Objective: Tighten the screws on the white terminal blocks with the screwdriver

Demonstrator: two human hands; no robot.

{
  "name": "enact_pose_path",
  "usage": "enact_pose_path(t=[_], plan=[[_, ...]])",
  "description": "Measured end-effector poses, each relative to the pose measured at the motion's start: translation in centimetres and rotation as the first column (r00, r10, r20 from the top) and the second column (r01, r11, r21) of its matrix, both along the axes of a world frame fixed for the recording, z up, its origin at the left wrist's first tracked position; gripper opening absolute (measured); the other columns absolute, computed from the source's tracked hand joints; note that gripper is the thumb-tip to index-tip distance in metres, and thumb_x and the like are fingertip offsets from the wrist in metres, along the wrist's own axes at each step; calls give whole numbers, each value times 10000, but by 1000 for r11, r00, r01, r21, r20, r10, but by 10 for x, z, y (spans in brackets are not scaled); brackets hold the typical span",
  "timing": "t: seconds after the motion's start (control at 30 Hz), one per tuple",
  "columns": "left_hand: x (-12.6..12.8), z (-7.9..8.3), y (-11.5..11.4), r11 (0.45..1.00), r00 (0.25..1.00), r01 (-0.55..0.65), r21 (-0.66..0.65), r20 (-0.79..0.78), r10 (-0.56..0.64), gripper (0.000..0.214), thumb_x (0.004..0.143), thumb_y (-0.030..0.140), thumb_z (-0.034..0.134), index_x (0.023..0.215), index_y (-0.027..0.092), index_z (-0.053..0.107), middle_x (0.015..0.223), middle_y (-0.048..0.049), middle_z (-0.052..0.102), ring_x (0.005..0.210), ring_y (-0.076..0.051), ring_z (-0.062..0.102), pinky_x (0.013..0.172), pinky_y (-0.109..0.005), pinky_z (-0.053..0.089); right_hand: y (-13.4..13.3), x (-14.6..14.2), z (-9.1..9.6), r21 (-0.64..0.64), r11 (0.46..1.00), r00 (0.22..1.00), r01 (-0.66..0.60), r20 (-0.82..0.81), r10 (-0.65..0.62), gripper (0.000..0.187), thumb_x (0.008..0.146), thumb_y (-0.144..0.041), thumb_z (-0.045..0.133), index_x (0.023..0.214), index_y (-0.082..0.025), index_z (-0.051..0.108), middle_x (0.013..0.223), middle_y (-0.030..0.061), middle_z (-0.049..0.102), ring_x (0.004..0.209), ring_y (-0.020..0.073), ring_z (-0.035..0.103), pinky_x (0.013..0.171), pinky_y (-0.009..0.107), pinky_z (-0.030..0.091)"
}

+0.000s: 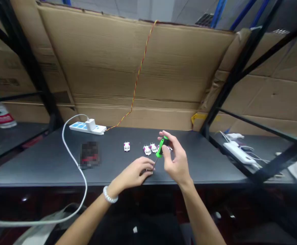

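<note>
My right hand [177, 161] grips a screwdriver [160, 147] by its green and black handle. The shaft slants down and left, its tip meeting the spot pinched by my left hand [135, 173]. Between the left fingertips, close to the table's front edge, is a small whitish piece [151, 172], mostly hidden. Just behind the hands lie small white and magenta parts [146, 150], some partly covered by the right hand. Another such part [126, 146] sits apart, further left.
A white power strip [97, 129] with a plugged-in adapter [90, 124] stands at the back left of the black table [112, 163]. Its white cable [73, 158] loops down over the front edge. A blurred dark object [89, 154] lies left. Cardboard [102, 68] walls the back; black posts [222, 92] flank it.
</note>
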State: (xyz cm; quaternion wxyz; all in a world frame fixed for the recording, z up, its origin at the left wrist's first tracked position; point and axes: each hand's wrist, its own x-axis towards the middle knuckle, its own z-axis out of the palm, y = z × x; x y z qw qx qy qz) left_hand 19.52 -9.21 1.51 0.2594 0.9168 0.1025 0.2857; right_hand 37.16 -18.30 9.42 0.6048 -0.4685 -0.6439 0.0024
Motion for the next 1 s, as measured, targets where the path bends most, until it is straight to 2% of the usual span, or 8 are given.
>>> enact_pose_path(t=[0.13,0.23,0.4,0.57,0.67,0.87,1.0], plan=[[-1,4,-1,998,1000,-11,-65,-2,11,140,1003,149,637,1011,213,761,1232,-89,743,1221,-241,670,1103,-389,549,-1,-1,-1,-11,997,997,-73,-3,73,440,1091,-230,457,1526,-256,526,1473,151,642,1247,265,717,1089,506,597],[-1,4,0,997,999,-39,-62,-10,38,113,987,154,658,953,214,747,1210,-88,761,1198,-254,681,1095,-414,543,-3,0,-1,5,996,995,-90,-34,91,458,1099,-244,462,1554,-266,505,1489,150,630,1274,272,704,1072,496,608],[-1,2,1,997,997,-74,-9,-21,74,105,971,153,681,918,220,741,1191,-76,798,1210,-268,706,1118,-454,513,-15,10,-3,29,999,991,-39,-123,42,456,1091,-268,509,1547,-276,530,1468,149,639,1269,279,709,1003,459,646],[-2,3,0,990,990,-116,85,-65,122,91,1002,187,679,935,224,729,1191,-60,809,1169,-267,737,1224,-517,426,-25,25,-9,54,998,985,27,-171,-17,446,1073,-280,555,1518,-263,566,1424,155,663,1240,290,721,1016,492,644],[-1,5,0,982,985,-118,150,-104,134,93,1029,216,656,967,225,724,1188,-60,804,1153,-265,738,1230,-516,421,-28,32,-10,49,998,982,41,-185,-32,439,1071,-279,563,1509,-269,577,1420,147,666,1238,287,720,1015,486,644],[-1,9,-2,955,974,-151,256,-124,188,147,1064,235,582,979,205,698,1184,-98,764,1116,-279,703,1051,-446,528,-28,37,-6,72,996,982,57,-185,-43,441,1072,-287,558,1511,-265,573,1410,148,668,1232,288,720,989,473,654],[3,13,-3,947,973,-179,265,-96,211,152,1064,212,567,982,203,695,1201,-103,741,1112,-285,672,989,-434,522,-28,39,-4,86,994,981,69,-189,-52,445,1071,-281,559,1515,-259,573,1401,147,665,1236,293,713,1022,491,636]])
